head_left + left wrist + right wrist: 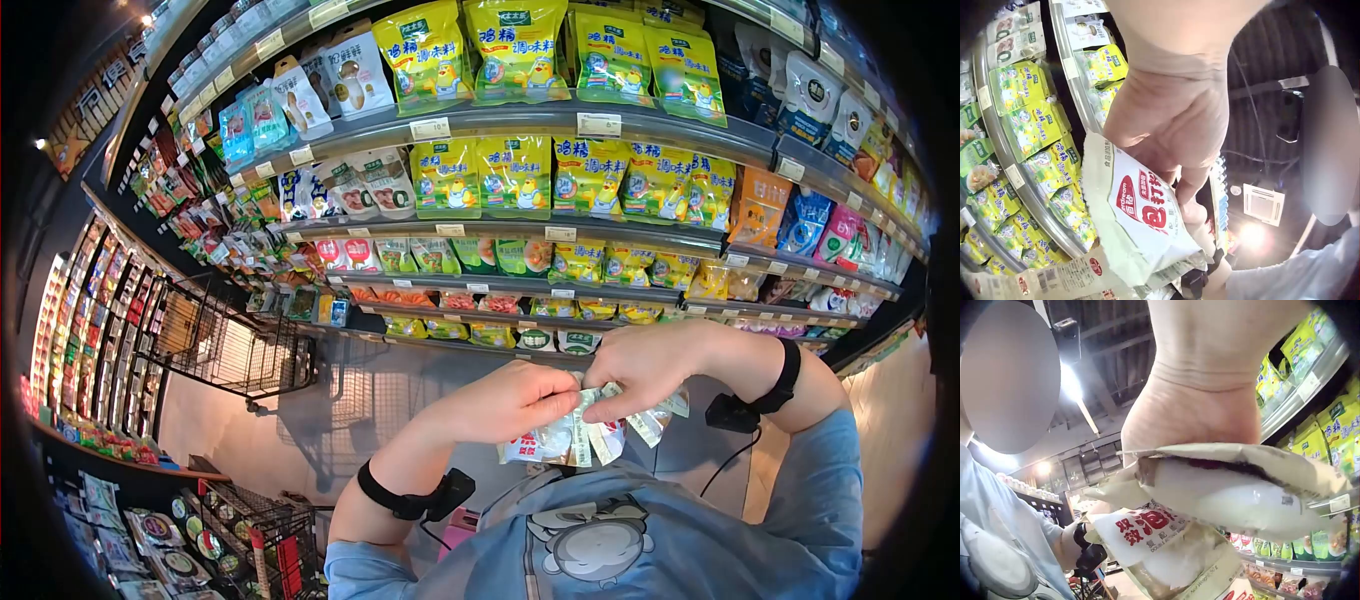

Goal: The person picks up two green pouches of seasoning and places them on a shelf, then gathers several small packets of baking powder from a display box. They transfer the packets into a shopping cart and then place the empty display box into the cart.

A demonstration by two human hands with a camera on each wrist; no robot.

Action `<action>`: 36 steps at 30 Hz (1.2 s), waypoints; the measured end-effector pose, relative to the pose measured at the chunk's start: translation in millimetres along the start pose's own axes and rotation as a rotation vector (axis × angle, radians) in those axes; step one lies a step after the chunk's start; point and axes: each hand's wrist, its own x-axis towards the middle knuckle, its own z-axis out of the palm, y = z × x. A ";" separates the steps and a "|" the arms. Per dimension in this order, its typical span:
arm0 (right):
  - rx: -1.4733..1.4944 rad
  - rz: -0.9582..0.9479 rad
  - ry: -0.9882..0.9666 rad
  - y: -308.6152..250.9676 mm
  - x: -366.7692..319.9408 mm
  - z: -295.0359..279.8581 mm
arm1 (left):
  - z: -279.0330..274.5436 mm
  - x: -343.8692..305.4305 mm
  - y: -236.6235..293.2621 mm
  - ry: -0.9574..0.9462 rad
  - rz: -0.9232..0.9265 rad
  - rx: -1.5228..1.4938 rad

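- A person in a blue shirt stands facing store shelves, both hands brought together in front of the body.
- The white packets are between the two hands, held up over the grey floor; red characters show on them, and their pale edges fan out under the right hand.
- The left hand has its fingers curled in and clamped on the packets; from its own wrist one packet shows tilted just below the palm.
- The right hand has its fingers bent, the thumb lying across the pale edges, clamped on the packets as well. Its own wrist view hides the fingertips, so I can't tell exactly how they sit.
- Both wrists wear a black strap with a small black device.
- Yellow bags line the shelves beyond the hands, orange and blue ones to their right.
- A black wire cart stands on the floor to the left.
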 end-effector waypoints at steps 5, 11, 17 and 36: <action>0.056 -0.053 0.006 -1.0 3.9 2.5 | -1.1 -1.4 6.8 0.024 0.091 0.093; 0.069 -0.078 0.017 1.8 2.0 10.6 | -2.6 -4.1 8.2 0.037 0.081 0.080; 0.066 -0.332 0.218 -8.1 -1.7 11.8 | 2.5 -8.1 3.7 0.037 0.075 -0.287; -0.006 -0.155 0.657 12.0 -9.3 24.7 | 23.5 -4.6 -28.8 0.416 -0.073 -0.585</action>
